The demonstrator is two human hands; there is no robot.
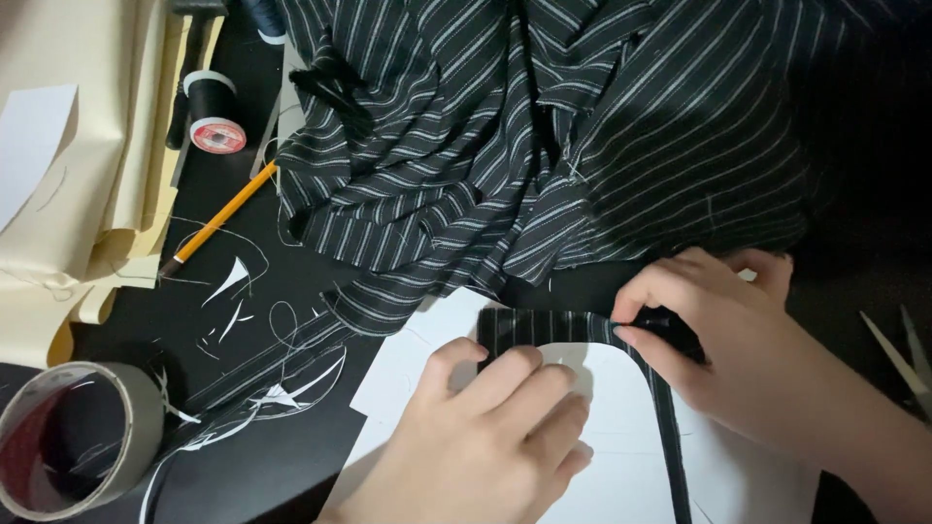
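A narrow striped fabric strip point(544, 325), black with thin pale lines, is being folded around the edge of a white card template point(602, 408) with rounded corners, near the bottom edge of the black table point(291, 456). As far as the view shows, the top run of the strip already lies flat along the template's upper edge and the right run trails down its side toward the bottom edge; the rounded upper-right corner looks like the part in hand, and the lower part of the shape is out of view, so what is left there cannot be told.

The left hand point(485, 427) lies with fingers together, pressing the template and the strip's left end flat; the right hand point(738, 340) is pinched shut on the strip at the corner, thumb against forefinger.

Under the template lies a larger white paper sheet point(408, 369), matte and stiff; above it a soft, rumpled heap of the same striped cloth point(544, 136) fills the upper middle; thread ends and white paper slivers point(243, 388) scatter to the left. Further out: a yellow pencil point(218, 221), a spool of black thread point(214, 112), cream paper point(87, 194) at the left edge, a roll of tape point(73, 442) at the bottom-left corner, and pale scissor blades point(903, 359) at the right edge.
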